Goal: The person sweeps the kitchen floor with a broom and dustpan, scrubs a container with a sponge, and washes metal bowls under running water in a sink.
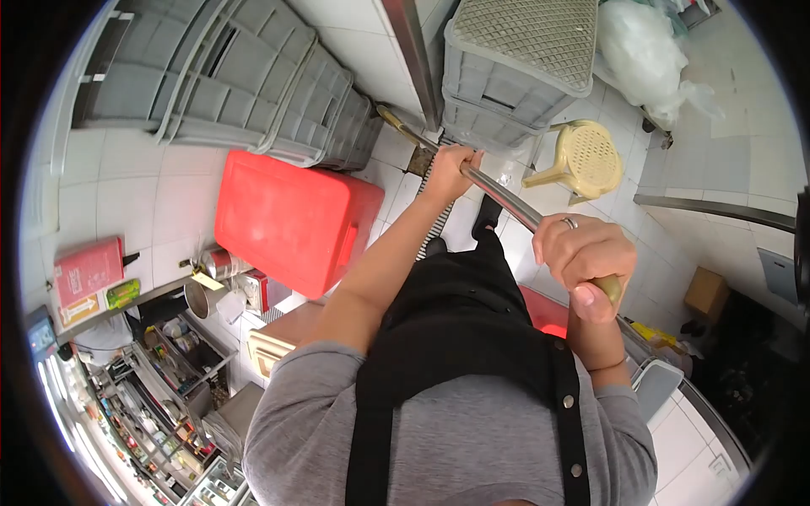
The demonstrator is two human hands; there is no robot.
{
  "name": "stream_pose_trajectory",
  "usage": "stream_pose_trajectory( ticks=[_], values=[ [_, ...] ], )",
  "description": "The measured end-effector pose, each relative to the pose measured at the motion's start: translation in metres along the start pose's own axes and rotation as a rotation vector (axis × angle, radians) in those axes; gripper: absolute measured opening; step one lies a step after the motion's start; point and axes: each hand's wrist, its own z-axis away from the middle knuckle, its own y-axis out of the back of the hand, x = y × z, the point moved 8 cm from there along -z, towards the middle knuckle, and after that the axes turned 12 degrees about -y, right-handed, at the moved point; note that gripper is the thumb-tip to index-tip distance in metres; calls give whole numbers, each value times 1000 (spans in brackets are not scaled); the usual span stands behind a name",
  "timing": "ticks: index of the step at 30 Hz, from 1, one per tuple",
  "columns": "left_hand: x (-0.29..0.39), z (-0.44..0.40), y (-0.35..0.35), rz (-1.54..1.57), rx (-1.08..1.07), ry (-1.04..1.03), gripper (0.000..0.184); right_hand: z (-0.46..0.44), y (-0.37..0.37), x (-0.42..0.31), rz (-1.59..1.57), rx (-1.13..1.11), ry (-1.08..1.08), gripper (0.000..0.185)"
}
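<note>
A long metal pole [510, 199] slants across the view, from near my right side up to the floor by the grey crates. My left hand [451, 173] is wrapped round its middle. Closed over the upper end is my right hand [586, 257], with a ring on one finger; a yellowish-green grip tip shows by the thumb. The pole's far part [392, 120] is yellowish, and what it carries at that end, if anything, I cannot make out.
Grey crates [485, 93] stand ahead, and more grey bins [253, 93] line the left. A red bin [291, 219] is beside my left arm. To the right ahead stands a yellow plastic stool [586, 160], with a white plastic bag [643, 55] behind. A cardboard box [705, 291] lies far right.
</note>
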Motion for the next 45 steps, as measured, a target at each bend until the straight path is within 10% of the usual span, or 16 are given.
stream_pose_trajectory(
  ticks=[15, 27, 33, 42, 45],
  values=[
    [-62, -80, -36, -183, 143, 110, 34, -85, 98, 27, -81, -356, 82, 18],
    [-280, -24, -13, 249, 401, 565, 24, -211, 58, 160, 92, -219, -260, 5],
    [-204, -99, 12, -25, -93, 468, 17, -231, 83, 103, 17, -29, -267, 13],
    [-232, -38, 18, -28, 55, 547, 25, -199, 30, 145, 85, -33, -158, 15],
    [-196, -53, 10, -5, -52, 213, 18, -196, 36, 133, 3, 115, -185, 16]
  ],
)
